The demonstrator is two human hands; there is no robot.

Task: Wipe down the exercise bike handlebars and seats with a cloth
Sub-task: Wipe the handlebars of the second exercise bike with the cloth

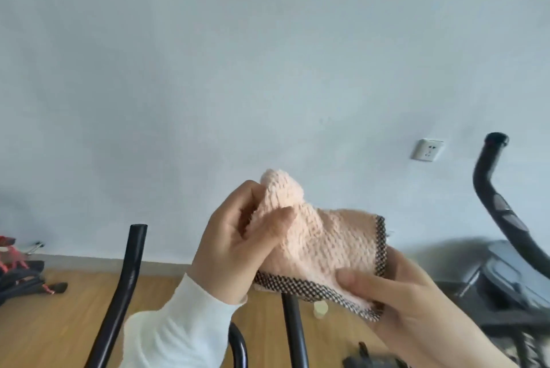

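I see the peach cloth (327, 245) held in mid-air before the wall, above the near bike's black centre tube (293, 335). The left hand (238, 245) pinches a bunched fold at its top, fingers curled into the pile. The right hand (410, 305) grips the lower corner, thumb pressed by the checkered hem. The left handlebar tube (131, 272) rises near the white sleeve (178, 329). A second bike's handlebar (488, 189) stands well apart at right, with open wall between.

Cloth (324, 245) between handlebars (131, 272), above floor (74, 308)
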